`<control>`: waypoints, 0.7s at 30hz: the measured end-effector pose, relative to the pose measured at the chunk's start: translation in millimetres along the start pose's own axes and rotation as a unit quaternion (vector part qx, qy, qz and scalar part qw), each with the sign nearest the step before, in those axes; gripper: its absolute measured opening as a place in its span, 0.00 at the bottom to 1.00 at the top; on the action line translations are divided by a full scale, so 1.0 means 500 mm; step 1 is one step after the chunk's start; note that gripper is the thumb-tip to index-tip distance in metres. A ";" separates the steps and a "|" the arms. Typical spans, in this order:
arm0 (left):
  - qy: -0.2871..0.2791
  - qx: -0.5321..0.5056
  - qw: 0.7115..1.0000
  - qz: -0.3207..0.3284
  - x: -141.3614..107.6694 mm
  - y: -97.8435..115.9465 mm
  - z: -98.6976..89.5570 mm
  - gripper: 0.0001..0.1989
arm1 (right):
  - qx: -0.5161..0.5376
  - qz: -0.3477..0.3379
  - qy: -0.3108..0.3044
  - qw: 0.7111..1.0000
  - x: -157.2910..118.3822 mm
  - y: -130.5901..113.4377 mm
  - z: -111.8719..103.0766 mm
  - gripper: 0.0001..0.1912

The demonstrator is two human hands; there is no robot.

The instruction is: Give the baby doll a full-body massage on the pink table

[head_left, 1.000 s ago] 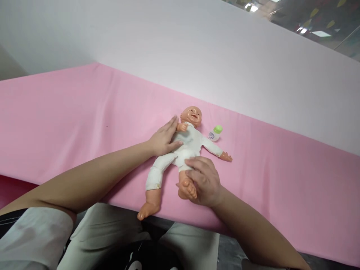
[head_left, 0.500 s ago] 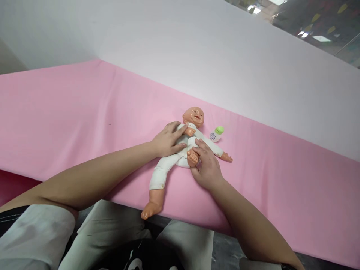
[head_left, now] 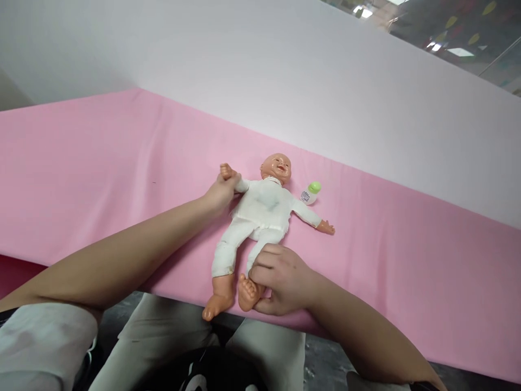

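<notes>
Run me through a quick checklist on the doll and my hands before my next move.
1. Doll lying face-up on the pink surface: ok.
2. Left hand holding the doll's arm near its wrist: ok.
3. Right hand holding one of the doll's legs near the ankle: ok.
4. Doll's free foot well inside the front edge: not ok, its toes reach the edge.
5. Green-capped bottle apart from both hands: ok.
6. Bottle cap tight: cannot tell.

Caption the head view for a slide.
Left hand holds a doll by one arm, right hand by one leg, on pink cover.
</notes>
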State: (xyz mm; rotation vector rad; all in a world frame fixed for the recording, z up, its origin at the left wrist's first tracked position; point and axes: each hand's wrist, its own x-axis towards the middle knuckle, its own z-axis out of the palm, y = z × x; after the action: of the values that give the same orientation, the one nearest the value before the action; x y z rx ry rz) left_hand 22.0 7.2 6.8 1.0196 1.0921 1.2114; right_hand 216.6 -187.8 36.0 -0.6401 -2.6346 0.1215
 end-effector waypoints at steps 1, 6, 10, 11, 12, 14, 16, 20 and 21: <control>0.020 -0.044 0.998 -0.044 0.009 0.006 -0.005 0.23 | -0.005 0.003 -0.016 1.000 0.001 0.001 0.002 0.11; 0.061 -0.134 0.981 -0.125 0.044 0.029 -0.039 0.13 | -0.016 0.010 -0.036 0.999 0.003 0.004 0.007 0.10; 0.052 -0.134 0.983 -0.112 0.048 0.028 -0.045 0.14 | -0.007 0.001 -0.008 1.000 0.004 0.007 0.011 0.10; 0.035 -0.127 0.987 -0.096 0.043 0.027 -0.042 0.14 | -0.003 -0.007 0.013 1.000 0.004 0.007 0.012 0.09; 0.015 -0.114 0.991 -0.073 0.036 0.026 -0.039 0.15 | -0.002 -0.016 0.041 0.999 0.002 0.008 0.012 0.09; -0.027 -0.066 0.997 -0.008 0.016 0.024 -0.031 0.18 | -0.016 -0.036 0.113 0.993 -0.003 0.008 0.010 0.10; -0.073 0.022 0.994 0.082 -0.005 0.021 -0.026 0.26 | -0.052 -0.042 0.196 0.978 -0.011 0.009 0.005 0.12; -0.207 0.334 0.871 0.296 -0.032 0.012 -0.022 0.46 | -0.124 0.011 0.307 0.944 -0.024 0.033 -0.013 0.20; -0.231 0.407 0.821 0.327 -0.035 0.010 -0.022 0.50 | -0.133 0.030 0.315 0.939 -0.026 0.045 -0.016 0.24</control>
State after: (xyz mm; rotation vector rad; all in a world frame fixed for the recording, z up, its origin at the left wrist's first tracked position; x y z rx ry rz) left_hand 9.8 -9.7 11.1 2.3684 0.8737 0.8830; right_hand 239.7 -173.9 34.0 -0.7051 -2.0207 -0.3721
